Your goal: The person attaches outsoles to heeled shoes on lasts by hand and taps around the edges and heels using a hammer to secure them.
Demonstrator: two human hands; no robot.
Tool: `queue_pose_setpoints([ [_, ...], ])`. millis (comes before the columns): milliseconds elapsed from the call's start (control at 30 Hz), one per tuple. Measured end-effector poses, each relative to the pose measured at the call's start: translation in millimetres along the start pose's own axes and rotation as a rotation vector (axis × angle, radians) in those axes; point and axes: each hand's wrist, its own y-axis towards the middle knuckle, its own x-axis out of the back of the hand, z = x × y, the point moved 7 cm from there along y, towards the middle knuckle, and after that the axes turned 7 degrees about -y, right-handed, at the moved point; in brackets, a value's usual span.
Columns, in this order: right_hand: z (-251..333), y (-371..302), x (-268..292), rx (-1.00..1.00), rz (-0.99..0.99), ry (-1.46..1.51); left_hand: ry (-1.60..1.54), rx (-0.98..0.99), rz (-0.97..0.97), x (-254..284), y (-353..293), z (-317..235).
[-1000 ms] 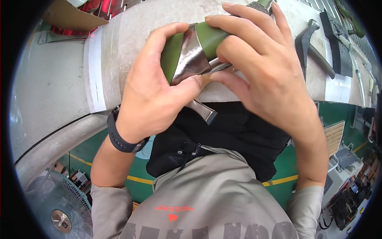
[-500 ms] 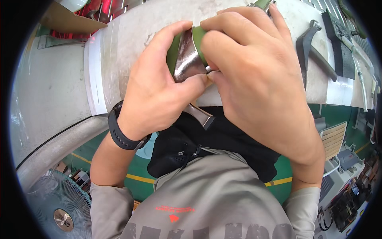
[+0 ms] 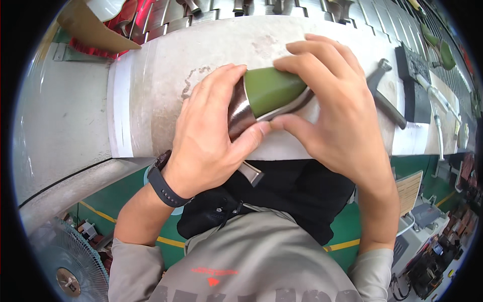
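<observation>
A high-heeled shoe (image 3: 238, 115) lies between my hands, over the near part of the pale worktop. It has a shiny bronze band, a smooth green rounded front part (image 3: 271, 89) and a slim heel (image 3: 251, 173) that sticks out below my left hand. My left hand (image 3: 201, 132) wraps round the bronze part, thumb on the lower edge. On the front part, my right hand (image 3: 338, 103) has its thumb at the lower rim and a fingertip on the top. Its other fingers are raised and spread. Part of the shoe is hidden under my left palm.
A hammer (image 3: 388, 107) lies on the worktop (image 3: 166, 75) to the right, beside a black block (image 3: 415, 86). Slatted metal (image 3: 219, 21) with several shoes on it runs along the far side. A fan (image 3: 70, 261) stands at lower left.
The shoe and both hands have come lower in view. My right hand has opened out and shifted, so more of the green front part shows. My left hand keeps its hold.
</observation>
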Motion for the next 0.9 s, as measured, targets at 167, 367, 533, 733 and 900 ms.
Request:
queue_pose_setpoints([
  [167,-16,0,6,-0.004,-0.124,-0.027,0.007,0.008,-0.033,-1,4,-2],
  [367,-116,-98,39,-0.374,-0.386,-0.189,0.115,-0.104,0.056,-2,12,-11],
  [533,-90,-96,29,-0.292,-0.14,-0.372,-0.016,-0.246,0.189,-13,58,-42],
  [733,-72,-89,26,-0.462,-0.151,0.039,-0.007,-0.219,0.286,-25,68,-41],
  [900,-52,-80,40,-0.35,-0.513,0.853,-0.054,-0.21,0.282,-28,73,-40],
])
